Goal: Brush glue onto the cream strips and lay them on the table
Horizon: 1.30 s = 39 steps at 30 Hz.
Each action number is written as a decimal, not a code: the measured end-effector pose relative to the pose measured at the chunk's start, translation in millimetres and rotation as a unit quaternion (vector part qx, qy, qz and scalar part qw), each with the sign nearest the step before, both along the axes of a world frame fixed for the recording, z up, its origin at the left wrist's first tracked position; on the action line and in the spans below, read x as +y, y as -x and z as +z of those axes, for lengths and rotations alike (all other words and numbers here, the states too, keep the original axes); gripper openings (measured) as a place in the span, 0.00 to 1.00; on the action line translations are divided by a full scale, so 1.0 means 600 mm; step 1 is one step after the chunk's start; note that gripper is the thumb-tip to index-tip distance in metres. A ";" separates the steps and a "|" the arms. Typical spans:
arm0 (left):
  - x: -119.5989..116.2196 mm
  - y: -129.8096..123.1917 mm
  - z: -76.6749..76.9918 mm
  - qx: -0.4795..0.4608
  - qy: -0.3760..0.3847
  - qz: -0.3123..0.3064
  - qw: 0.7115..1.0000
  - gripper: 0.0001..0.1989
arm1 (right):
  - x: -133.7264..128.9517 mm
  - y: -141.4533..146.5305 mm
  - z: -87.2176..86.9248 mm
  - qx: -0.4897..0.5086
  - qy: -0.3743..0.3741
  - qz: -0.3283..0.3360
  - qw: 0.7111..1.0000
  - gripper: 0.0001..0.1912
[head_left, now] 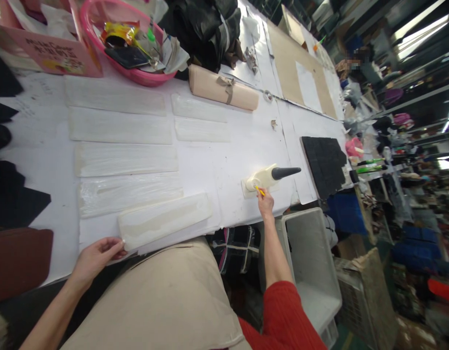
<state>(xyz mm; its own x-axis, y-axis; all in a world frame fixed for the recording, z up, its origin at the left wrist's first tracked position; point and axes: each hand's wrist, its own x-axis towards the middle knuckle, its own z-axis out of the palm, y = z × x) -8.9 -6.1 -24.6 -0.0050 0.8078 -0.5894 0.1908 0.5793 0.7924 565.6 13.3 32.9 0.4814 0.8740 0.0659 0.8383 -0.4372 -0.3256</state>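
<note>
- Dipping seems the step in hand: the right hand (266,201) pinches a slim yellow tool (260,192) at a cream plastic container (263,178) with a black cone, right.
- Left hand (102,253) pinches the near left corner of a pale rectangular strip (166,221) at the white table (242,141)'s near edge.
- Next move likely calls for a steady strip.

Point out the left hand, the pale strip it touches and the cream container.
Left hand (98,255): head view, middle of the hand.
Pale strip (164,220): head view, middle of its upper face.
Cream container (264,178): head view, middle of its body.
</note>
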 end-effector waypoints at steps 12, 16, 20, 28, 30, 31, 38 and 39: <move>0.001 0.006 -0.008 -0.015 -0.004 -0.005 1.000 0.23 | -0.064 0.030 0.043 0.014 -0.011 0.027 0.999 0.15; 0.001 0.007 -0.011 -0.023 0.004 -0.015 1.000 0.22 | -0.058 0.044 0.032 0.218 -0.170 -0.145 0.950 0.15; 0.003 0.003 -0.002 -0.014 0.016 -0.001 1.000 0.24 | -0.024 0.049 0.012 0.348 -0.252 -0.275 0.860 0.16; 0.017 -0.008 0.049 -0.025 0.063 -0.003 0.998 0.21 | -0.054 0.074 -0.001 0.409 -0.285 -0.368 0.785 0.10; 0.018 -0.008 0.051 -0.028 0.061 0.002 0.998 0.21 | -0.075 0.098 0.005 0.421 -0.289 -0.370 0.777 0.10; 0.017 -0.008 0.051 -0.031 0.059 0.004 0.998 0.21 | -0.083 0.115 0.010 0.431 -0.292 -0.366 0.771 0.11; 0.011 -0.006 0.038 -0.046 0.057 0.016 0.997 0.21 | -0.082 0.356 0.056 0.541 -0.188 -0.131 0.809 0.17; 0.011 -0.006 0.037 -0.050 0.057 0.019 0.997 0.21 | -0.079 0.396 0.061 0.540 -0.147 -0.069 0.826 0.17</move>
<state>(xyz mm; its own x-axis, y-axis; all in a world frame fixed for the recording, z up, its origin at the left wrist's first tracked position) -5.3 0.5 -2.4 0.0291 0.7359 -0.6765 0.0911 0.6720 0.7349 327.9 -33.9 69.5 0.4916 0.8290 -0.2666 -0.0615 -0.2723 -0.9603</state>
